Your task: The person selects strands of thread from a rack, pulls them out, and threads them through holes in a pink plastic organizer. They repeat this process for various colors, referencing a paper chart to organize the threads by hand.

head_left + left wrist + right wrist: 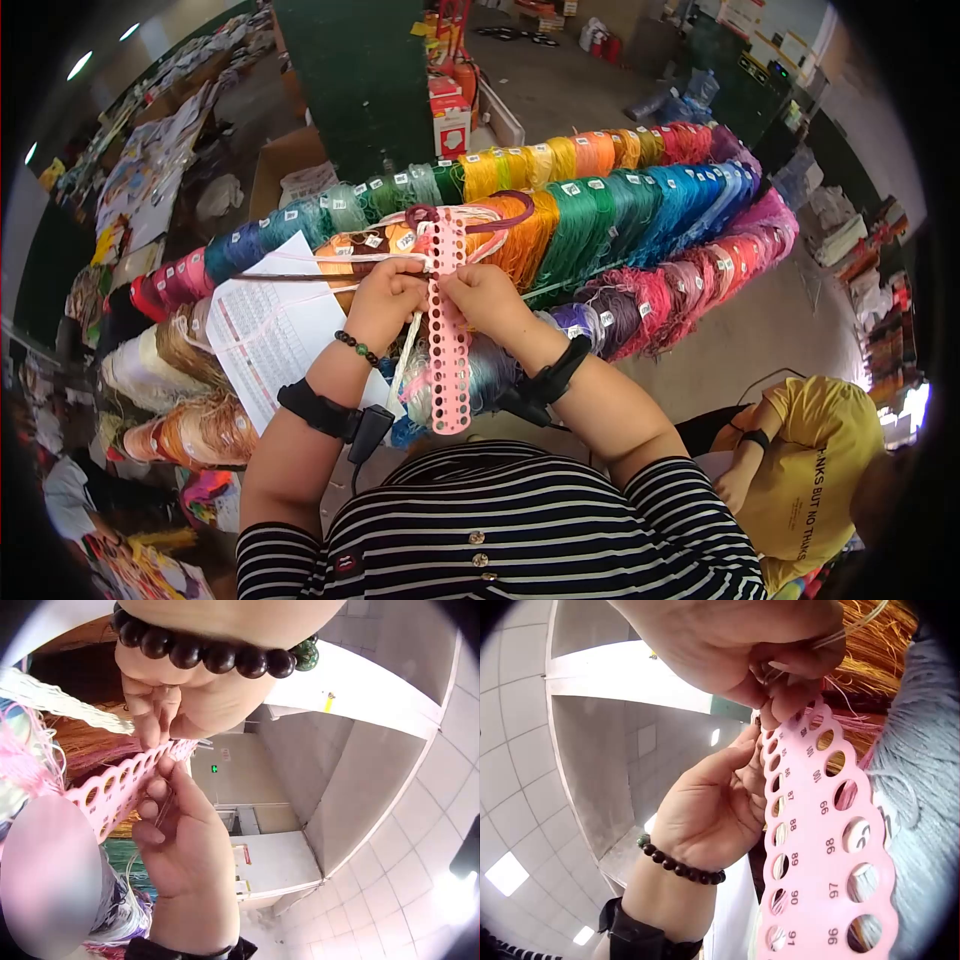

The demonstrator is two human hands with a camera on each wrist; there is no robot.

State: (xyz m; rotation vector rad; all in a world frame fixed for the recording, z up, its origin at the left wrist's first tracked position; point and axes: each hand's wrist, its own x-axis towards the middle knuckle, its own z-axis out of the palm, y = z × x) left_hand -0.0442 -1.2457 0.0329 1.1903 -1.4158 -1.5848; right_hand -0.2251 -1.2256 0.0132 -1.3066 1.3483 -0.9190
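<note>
A long pink thread card (450,340), with numbered holes along both scalloped edges, lies over skeins of thread between the two hands. My left hand (388,300), wearing a dark bead bracelet, pinches a cream thread bundle (71,701) at the card's left edge. The bundle hangs below its fingers in the head view. On the opposite edge, my right hand (487,300) has curled fingers pinching thin pale thread (862,622). Both sets of fingertips come close together at the card in the wrist views. Some strands between them are hidden by the fingers.
Rows of labelled, coloured thread skeins (585,215) fill the rack underneath. A printed sheet (270,340) lies over the left skeins, with a dark thin rod (300,277) across it. A person in a yellow shirt (820,470) is at the right.
</note>
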